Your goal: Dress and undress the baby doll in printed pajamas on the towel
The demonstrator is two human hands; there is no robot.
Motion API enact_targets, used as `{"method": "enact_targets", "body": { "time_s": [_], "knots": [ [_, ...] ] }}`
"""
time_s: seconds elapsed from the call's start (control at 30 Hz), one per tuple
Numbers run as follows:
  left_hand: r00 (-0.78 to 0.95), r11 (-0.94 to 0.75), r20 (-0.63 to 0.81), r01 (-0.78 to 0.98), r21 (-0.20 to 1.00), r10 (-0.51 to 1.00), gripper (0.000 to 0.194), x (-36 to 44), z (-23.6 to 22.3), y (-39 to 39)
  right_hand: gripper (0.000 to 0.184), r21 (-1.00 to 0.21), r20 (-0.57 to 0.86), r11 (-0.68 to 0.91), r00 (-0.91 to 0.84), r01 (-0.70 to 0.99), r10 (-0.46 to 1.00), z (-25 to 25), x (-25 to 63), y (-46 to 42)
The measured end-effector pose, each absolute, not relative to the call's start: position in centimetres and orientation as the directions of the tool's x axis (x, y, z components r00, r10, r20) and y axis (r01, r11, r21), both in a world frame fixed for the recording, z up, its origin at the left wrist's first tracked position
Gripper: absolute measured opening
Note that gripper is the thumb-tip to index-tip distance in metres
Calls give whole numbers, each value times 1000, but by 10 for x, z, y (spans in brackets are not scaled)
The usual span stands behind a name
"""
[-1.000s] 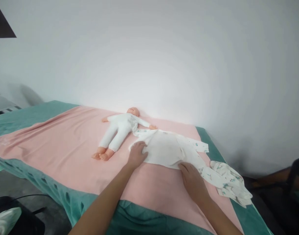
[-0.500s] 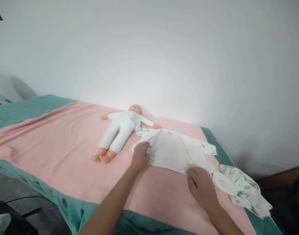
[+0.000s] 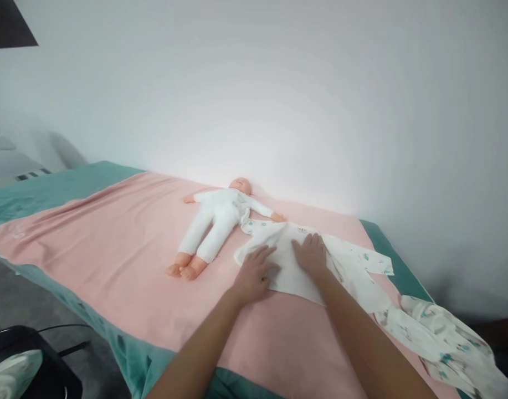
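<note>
A white baby top (image 3: 297, 280) with small green prints on its sleeves lies spread out on the pink blanket. My left hand (image 3: 257, 272) rests on its left side, fingers apart. Higher up, near the neckline, my right hand (image 3: 312, 255) lies flat on the cloth with its fingers stretched out. Just left of the top, a baby doll (image 3: 218, 213) in a white suit lies on its back, arms spread; its feet point toward me. One sleeve end of the top touches the doll's side.
The pink blanket (image 3: 112, 260) covers a teal sheet (image 3: 91, 180) on the bed. Crumpled printed baby clothes (image 3: 457, 343) lie at the right edge. A white wall (image 3: 254, 100) stands behind. On the floor at lower left is a black container (image 3: 50, 360) with cloth on it.
My right hand has moved from the top's lower edge up and left to near its neckline. My left hand has shifted slightly inward over the cloth. The view has turned a little left.
</note>
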State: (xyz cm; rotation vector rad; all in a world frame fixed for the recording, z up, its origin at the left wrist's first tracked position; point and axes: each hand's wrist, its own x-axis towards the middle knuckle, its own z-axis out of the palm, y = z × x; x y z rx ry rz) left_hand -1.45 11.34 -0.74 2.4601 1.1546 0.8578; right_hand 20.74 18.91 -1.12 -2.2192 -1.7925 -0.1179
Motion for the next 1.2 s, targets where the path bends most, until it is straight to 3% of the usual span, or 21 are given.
{"method": "enact_targets", "body": {
  "time_s": [0.17, 0.4, 0.6, 0.8, 1.2],
  "knots": [
    [568, -685, 382, 594, 422, 729, 43, -9, -2, 110, 75, -121, 321, -196, 225, 973, 920, -20, 210, 203],
    [576, -689, 379, 603, 401, 724, 42, -3, -5, 97, 60, -40, 331, -91, 99, 995, 939, -20, 213, 208],
    [504, -613, 354, 585, 531, 788, 38, -5, -5, 87, 55, 17, 303, 74, -76, 997, 950, -17, 215, 210],
    [324, -483, 361, 510, 712, 875, 34, -3, -4, 90, 55, 47, 275, 202, -207, 978, 939, -12, 215, 212],
    [280, -463, 373, 440, 769, 885, 32, -2, -8, 96, 56, -1, 201, 394, -386, 919, 900, -4, 190, 218]
  ]
}}
